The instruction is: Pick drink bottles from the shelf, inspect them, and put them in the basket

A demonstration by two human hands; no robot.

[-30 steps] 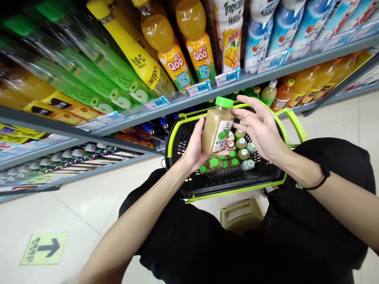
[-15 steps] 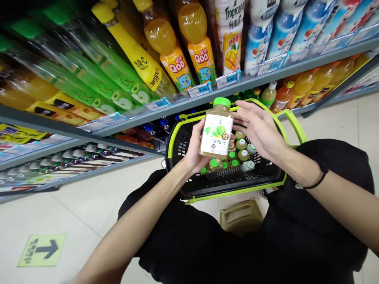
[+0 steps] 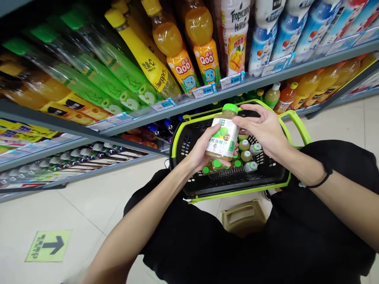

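My left hand (image 3: 200, 153) is wrapped round a juice bottle (image 3: 224, 138) with a green cap and a white label, its thumb lying on the label. The bottle leans slightly to the right, label facing up at me. On its right side, my right hand (image 3: 268, 128) grips the shoulder just under the cap with thumb and fingertips; the far fingers are partly hidden. Beneath both hands stands a black shopping basket (image 3: 195, 191) with a lime-green rim. Several small bottles (image 3: 246, 156) with green and pale caps lie inside it, partly covered by the held bottle.
Ahead is a shelf (image 3: 183, 100) with price tags, lined with drinks such as Qoo bottles (image 3: 206, 65) and a Schweppes bottle (image 3: 154, 69). More bottles (image 3: 308, 90) stand on the lower shelf. A beige stool (image 3: 244, 217) sits between my legs. An arrow sign (image 3: 49, 245) marks the floor.
My right hand has closed in from beside the bottle onto its shoulder. The bottle has turned a little, showing more of the label's right side. The view has shifted slightly.
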